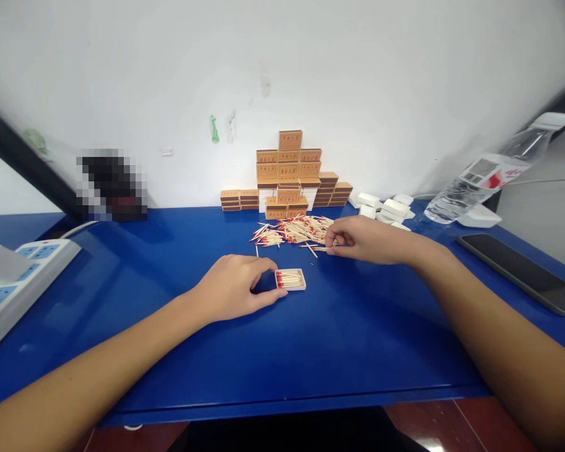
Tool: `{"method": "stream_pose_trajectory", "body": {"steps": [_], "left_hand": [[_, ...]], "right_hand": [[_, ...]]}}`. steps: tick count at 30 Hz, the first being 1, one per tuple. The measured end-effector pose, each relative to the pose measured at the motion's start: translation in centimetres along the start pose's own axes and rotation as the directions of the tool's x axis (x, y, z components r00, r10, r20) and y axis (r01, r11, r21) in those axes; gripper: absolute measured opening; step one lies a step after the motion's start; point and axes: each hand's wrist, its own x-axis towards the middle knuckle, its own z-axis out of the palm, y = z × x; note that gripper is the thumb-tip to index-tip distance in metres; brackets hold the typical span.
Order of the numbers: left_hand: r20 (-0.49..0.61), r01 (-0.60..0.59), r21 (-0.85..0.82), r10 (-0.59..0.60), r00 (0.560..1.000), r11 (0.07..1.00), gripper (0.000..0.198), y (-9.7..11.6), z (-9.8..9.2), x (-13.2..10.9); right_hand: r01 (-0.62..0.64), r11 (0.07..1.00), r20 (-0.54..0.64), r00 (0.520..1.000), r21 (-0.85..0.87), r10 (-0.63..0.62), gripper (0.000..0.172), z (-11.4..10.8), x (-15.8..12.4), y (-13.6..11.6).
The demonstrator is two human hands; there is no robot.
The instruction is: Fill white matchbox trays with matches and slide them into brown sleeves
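Note:
A small white matchbox tray (290, 279) holding several red-tipped matches lies on the blue table (263, 351). My left hand (233, 287) rests beside the tray, thumb and forefinger touching its left end. Behind it spreads a loose pile of matches (294, 230). My right hand (370, 239) sits at the pile's right edge with fingers pinched on a few matches.
Stacked orange matchboxes (289, 172) stand against the white wall. White empty trays (386, 207) lie to their right, then a tilted water bottle (480, 179) and a dark phone (522, 270). A power strip (9, 276) lies at the left edge.

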Motion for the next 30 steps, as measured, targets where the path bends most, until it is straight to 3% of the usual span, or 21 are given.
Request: {"method": "stream_pose_trajectory", "body": {"steps": [7, 15, 20, 26, 30], "left_hand": [[0.005, 0.004, -0.01, -0.004, 1.0, 1.0, 0.035, -0.1, 0.0, 0.0], [0.007, 0.011, -0.017, -0.011, 1.0, 1.0, 0.036, 0.0, -0.1, 0.0], [0.009, 0.019, -0.009, -0.019, 1.0, 1.0, 0.035, -0.1, -0.1, 0.0], [-0.029, 0.051, 0.031, -0.051, 0.998, 0.998, 0.034, -0.2, 0.1, 0.1], [-0.038, 0.049, 0.032, -0.048, 0.998, 0.998, 0.033, -0.2, 0.2, 0.1]], "right_hand": [[-0.062, 0.996, 0.039, 0.997, 0.06, 0.06, 0.019, 0.2, 0.0, 0.3], [0.022, 1.0, -0.044, 0.999, -0.006, -0.022, 0.02, 1.2, 0.7, -0.2], [0.006, 1.0, -0.061, 0.998, -0.008, -0.006, 0.021, 1.2, 0.7, -0.5], [0.082, 0.987, -0.06, 0.995, 0.141, -0.074, 0.03, 0.6, -0.1, -2.7], [0.183, 0.973, -0.03, 0.983, 0.14, -0.181, 0.03, 1.6, -0.4, -4.9]]}}
